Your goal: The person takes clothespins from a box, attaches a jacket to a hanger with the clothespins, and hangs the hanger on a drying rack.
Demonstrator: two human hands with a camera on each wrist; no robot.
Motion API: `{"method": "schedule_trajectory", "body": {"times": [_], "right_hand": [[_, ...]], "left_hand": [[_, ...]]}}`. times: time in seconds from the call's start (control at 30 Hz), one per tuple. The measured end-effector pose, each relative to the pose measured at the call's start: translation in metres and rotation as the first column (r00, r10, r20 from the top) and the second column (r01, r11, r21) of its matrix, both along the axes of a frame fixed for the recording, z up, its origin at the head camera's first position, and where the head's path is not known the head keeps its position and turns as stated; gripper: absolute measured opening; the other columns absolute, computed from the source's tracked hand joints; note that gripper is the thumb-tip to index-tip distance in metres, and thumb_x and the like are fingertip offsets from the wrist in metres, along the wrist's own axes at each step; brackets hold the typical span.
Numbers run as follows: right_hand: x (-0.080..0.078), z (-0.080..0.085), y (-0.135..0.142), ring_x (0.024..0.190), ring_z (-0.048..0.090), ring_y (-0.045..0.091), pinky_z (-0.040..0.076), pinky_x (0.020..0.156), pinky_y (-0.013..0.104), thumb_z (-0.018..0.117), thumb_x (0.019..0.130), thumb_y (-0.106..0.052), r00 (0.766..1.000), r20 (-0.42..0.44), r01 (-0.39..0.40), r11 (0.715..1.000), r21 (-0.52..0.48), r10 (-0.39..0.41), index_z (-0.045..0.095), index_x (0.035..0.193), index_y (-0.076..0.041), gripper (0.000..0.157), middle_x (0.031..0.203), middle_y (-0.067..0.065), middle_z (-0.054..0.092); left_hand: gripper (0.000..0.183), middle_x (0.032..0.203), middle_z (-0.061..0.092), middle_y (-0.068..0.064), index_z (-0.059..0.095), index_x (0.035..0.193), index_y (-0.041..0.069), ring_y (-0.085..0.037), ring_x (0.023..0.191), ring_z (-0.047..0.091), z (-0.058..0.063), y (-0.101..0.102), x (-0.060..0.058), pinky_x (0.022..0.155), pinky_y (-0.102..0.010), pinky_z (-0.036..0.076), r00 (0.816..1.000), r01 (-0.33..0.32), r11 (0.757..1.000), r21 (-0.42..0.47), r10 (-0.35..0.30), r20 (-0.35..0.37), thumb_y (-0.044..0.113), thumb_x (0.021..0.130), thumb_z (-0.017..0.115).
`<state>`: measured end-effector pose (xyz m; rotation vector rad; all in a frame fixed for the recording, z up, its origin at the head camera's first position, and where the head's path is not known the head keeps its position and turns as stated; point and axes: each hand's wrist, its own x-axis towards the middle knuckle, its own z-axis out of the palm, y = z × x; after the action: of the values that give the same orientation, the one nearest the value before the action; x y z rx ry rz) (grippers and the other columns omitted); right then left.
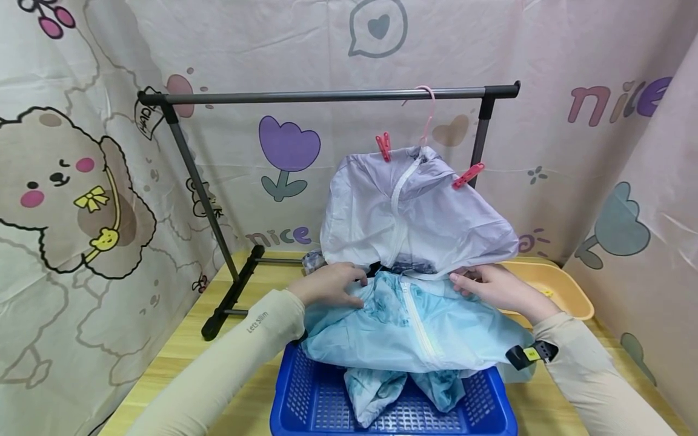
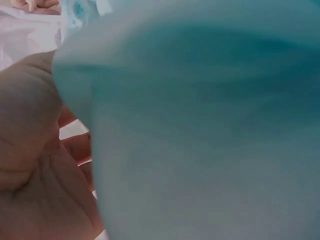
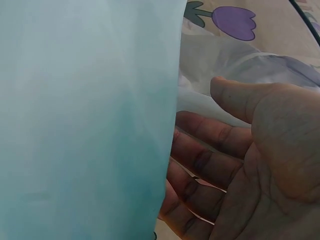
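A light blue jacket [image 1: 376, 339] with a white zipper spreads above the blue basket [image 1: 504, 402], its lower parts hanging into it. My left hand [image 1: 332, 284] is at the jacket's upper left, thumb and forefinger apart; fabric covers much of it in the left wrist view. At the upper right is my right hand [image 1: 491, 287]. Its fingers [image 3: 205, 155] are loosely bent beside the blue fabric, the thumb standing away. Just above, a pale lilac jacket [image 1: 360, 200] hangs from a pink hanger [image 1: 429, 115]. What holds the blue jacket up is hidden.
The dark metal rack [image 1: 305, 97] spans the back of the wooden table [image 1: 240, 387]. Two red clothespins, one at the left shoulder [image 1: 383, 147] and another clothespin [image 1: 468, 175] at the right, sit on the lilac jacket. A yellow tray [image 1: 567, 297] stands behind my right arm.
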<state>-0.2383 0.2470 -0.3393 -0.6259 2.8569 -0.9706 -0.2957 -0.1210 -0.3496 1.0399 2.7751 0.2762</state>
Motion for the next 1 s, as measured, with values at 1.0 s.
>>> {"method": "schedule_trajectory", "body": {"times": [1.0], "right_hand": [[-0.004,-0.010,-0.038,0.064,0.045,-0.003,0.039,0.063,0.022,0.073,0.101,-0.013,0.954,-0.081,-0.280,0.954,0.111,0.290,0.079,0.094,-0.016,0.010,0.073,-0.013,0.059]], "left_hand": [[0.021,0.118,0.071,-0.005,0.070,0.126,0.018,-0.021,0.106,0.067,0.000,0.000,0.002,0.095,-0.044,0.056,0.997,0.035,0.998,0.050,-0.032,-0.066,0.026,0.106,0.068]]}}
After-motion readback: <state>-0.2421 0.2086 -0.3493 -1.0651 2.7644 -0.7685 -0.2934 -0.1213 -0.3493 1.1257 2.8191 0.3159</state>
